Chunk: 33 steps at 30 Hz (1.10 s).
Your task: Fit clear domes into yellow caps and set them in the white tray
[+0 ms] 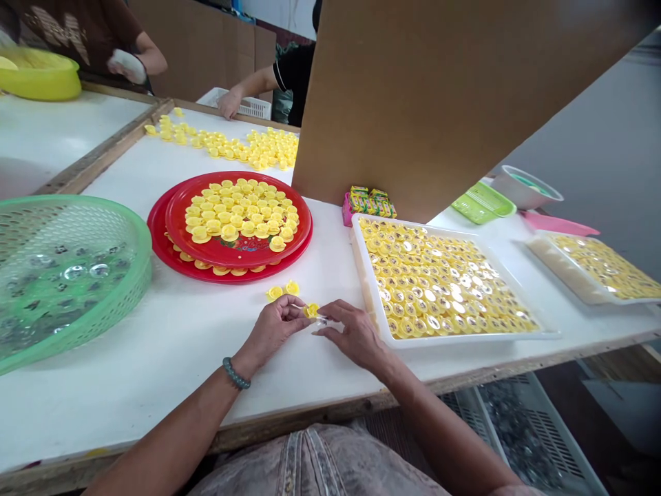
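Note:
Between thumb and fingers, my left hand (273,324) pinches a small yellow plastic cup-shaped piece (311,311). Close against it, my right hand (356,334) pinches a small clear plastic piece (322,319), partly hidden by the fingers. Two more yellow pieces (283,290) lie on the white table just beyond my left hand. Farther back, a red tray (175,227) stacked on another holds many yellow pieces. To the right of my hands, a white tray (368,289) is filled with rows of yellow pieces with shiny clear tops.
A green basket (139,262) of clear pieces stands at left. Loose yellow pieces (268,148) lie at the back. A cardboard panel (413,89) rises behind small packets (369,201). Another filled tray (568,279) is at right. Two other people work across the table.

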### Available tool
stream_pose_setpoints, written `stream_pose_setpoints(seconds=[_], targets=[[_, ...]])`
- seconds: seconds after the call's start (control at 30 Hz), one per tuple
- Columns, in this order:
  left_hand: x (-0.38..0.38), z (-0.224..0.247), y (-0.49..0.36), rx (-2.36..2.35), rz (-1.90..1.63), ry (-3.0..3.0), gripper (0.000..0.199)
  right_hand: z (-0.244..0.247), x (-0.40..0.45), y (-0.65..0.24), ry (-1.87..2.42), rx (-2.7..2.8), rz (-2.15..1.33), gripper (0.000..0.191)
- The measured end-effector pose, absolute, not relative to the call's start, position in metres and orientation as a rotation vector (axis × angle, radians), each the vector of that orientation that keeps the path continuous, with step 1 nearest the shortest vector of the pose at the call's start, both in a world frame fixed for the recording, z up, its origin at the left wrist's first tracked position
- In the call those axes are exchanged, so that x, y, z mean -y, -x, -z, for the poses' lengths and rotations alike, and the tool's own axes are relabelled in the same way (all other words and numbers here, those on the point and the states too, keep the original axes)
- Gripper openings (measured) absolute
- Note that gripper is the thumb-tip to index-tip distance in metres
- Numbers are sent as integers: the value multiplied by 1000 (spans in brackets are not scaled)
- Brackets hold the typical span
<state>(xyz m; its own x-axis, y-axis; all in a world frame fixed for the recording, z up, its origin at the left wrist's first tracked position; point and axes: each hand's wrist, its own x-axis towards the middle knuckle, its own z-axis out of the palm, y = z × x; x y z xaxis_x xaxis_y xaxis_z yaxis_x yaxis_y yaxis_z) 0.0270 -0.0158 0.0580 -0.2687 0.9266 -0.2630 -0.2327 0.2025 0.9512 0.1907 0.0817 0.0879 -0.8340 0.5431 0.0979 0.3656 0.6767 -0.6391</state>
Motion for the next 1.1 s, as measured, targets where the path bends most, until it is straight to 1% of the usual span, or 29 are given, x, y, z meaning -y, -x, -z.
stream_pose_setpoints(seconds=[0.17,0.3,0.37,0.5,0.73,0.83,0.93,1.1], targets=[[13,-47,-26,-1789,-1198,-1101,30,-86,-119,-179,610,2802,-776,29],[8,-42,-33,-1901,-1122,-1267,24,-83,-129,-165,541,2915,-810,32],[5,-39,-35,-1924,-1096,-1301,26,-82,-129,-161,538,2936,-839,31],[2,-34,-34,-1906,-1110,-1296,30,-80,-124,-161,615,2937,-873,23],[0,-30,-27,-1812,-1159,-1323,24,-76,-118,-159,729,2937,-784,18],[-1,-28,-24,-1759,-1193,-1290,22,-73,-117,-157,701,2971,-762,20],[-2,-25,-23,-1706,-1228,-1228,24,-72,-116,-155,637,3009,-715,19],[-3,-22,-20,-1651,-1273,-1133,28,-78,-113,-149,539,3170,-494,12]])
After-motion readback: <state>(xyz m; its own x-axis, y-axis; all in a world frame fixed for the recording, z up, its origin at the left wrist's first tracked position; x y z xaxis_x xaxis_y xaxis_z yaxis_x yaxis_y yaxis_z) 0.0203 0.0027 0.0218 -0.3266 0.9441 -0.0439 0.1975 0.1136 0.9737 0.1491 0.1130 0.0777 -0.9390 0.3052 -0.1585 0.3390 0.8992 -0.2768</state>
